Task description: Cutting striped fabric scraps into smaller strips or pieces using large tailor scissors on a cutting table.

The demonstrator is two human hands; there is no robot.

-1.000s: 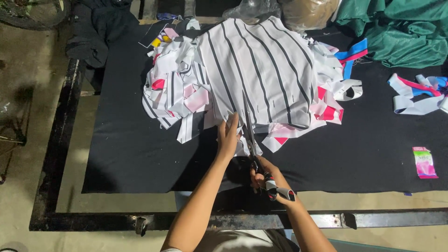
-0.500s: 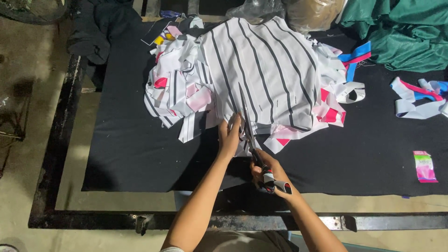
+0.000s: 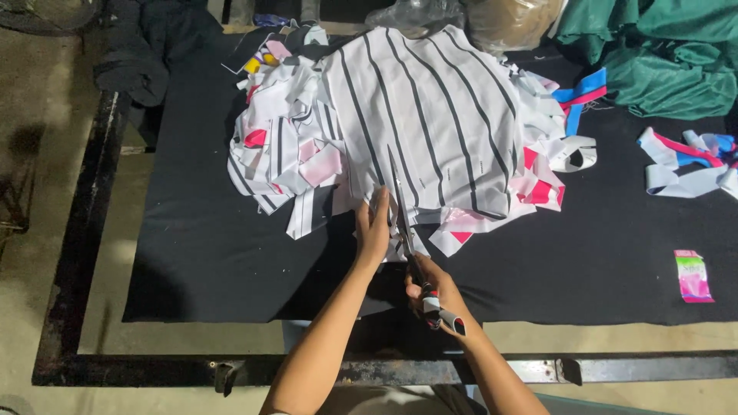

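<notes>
A small flat packet [image 3: 693,275] lies alone on the black cloth [image 3: 192,253] at the right — rectangular, pink with a green band and some white, its print too small to make out. At the far edge a clear plastic bag [image 3: 407,14] and a brownish bag [image 3: 511,21] sit side by side, crumpled and glossy, with a heap of dark green fabric [image 3: 661,54] to their right. The cloth covers a table with a dark metal frame [image 3: 84,230] and a pale border showing around it. In the middle lies the striped fabric [image 3: 430,115], a soft white stack with thin dark lines running roughly from the near edge to the far edge, spread flat on top of a ragged pile of scraps [image 3: 284,154] in white, pink and stripes. Loose strips [image 3: 684,165] in white, pink and blue curl on the cloth at the right. The scissors [image 3: 403,215] lie with their long axis nearly along the stripes, the narrow metal blades pointing away from the person and leaning slightly left, tips over the fabric's near part; how far apart the blades stand cannot be told. The right hand [image 3: 434,296] is closed around the scissors' handles just off the fabric's near edge — the left hand [image 3: 373,227] lies flat, fingers extended, pressing on the fabric's near edge just left of the blades.
</notes>
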